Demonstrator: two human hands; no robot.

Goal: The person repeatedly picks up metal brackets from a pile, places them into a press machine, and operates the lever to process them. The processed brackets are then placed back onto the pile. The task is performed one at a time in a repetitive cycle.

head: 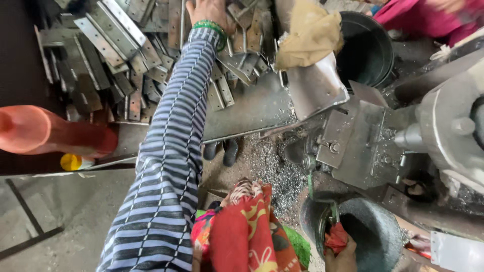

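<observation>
In the head view, the left hand, on a striped sleeve with green bangles at the wrist, reaches far up onto the heap of flat metal hinge plates on the desk; its fingers are cut off by the frame, so whether they grip cannot be told. A crumpled tan paper bag lies just right of the heap. Low at the right, the right hand clutches a red rag at the rim of a dark metal bowl.
</observation>
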